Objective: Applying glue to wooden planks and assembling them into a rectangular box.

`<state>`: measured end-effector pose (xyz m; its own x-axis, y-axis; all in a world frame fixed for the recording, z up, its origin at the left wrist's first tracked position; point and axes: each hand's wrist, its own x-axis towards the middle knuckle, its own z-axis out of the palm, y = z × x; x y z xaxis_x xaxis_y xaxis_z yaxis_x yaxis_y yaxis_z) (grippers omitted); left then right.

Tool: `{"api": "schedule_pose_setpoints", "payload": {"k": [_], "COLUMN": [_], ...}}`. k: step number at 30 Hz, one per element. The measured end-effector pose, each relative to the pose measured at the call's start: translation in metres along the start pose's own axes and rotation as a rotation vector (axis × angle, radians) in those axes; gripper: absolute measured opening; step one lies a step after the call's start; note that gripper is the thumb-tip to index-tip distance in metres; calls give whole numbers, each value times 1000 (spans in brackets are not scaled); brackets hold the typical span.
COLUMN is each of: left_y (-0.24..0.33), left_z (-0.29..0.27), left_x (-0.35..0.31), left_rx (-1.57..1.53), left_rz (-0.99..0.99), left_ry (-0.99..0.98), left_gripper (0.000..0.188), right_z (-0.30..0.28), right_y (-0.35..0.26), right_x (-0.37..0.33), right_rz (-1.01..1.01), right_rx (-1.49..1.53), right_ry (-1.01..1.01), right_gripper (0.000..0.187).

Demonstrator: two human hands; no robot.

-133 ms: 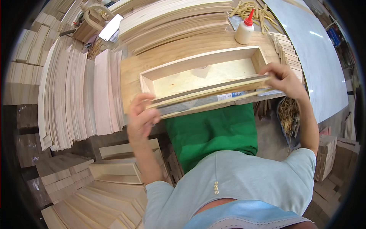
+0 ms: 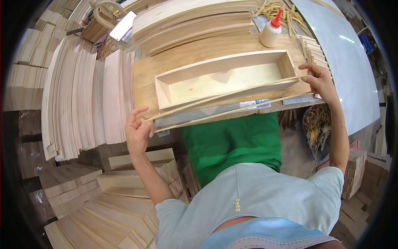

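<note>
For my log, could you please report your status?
Left hand, right hand holding stretched pale-yellow elastic band. Open rectangular wooden box partly behind band. White red-capped bottle beyond box.

Left of the box [image 2: 244, 66], the left hand's [image 2: 139, 130] curled fingers hide one end of the stretched band [image 2: 232, 111], whose upper strand covers part of the box's near rim. Print on the label [image 2: 248, 103] nearer than the box is too small to read. Beyond the box, the upper edge cuts off the board stack [image 2: 195, 18].
</note>
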<state>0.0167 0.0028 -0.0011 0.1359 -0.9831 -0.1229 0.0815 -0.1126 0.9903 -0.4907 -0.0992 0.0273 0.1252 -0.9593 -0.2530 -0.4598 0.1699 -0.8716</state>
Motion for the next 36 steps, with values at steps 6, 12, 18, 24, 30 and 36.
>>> {"api": "schedule_pose_setpoints", "payload": {"k": [6,12,18,24,30,36], "left_y": [5,-4,-15,-22,-41,-39], "left_z": [9,9,6,4,-11,-10], "left_x": [39,75,92,110,127,121], "left_rx": [265,135,-3,-80,-387,-490], "left_rz": [-37,-124,-108,-133,-198,-235], "left_ry": [9,-169,-173,5,-130,-171], "left_gripper": [52,58,45,21,13,23], "right_z": [16,13,6,8,-1,1], "right_y": [1,6,27,29,50,51], "right_x": [26,53,82,97,115,114], "right_rz": [19,96,101,69,8,-24], "right_rx": [-65,39,247,437,602,552], "right_ry": [-8,-132,-149,-149,-323,-336], "right_gripper": [49,47,34,26,27,27]}}
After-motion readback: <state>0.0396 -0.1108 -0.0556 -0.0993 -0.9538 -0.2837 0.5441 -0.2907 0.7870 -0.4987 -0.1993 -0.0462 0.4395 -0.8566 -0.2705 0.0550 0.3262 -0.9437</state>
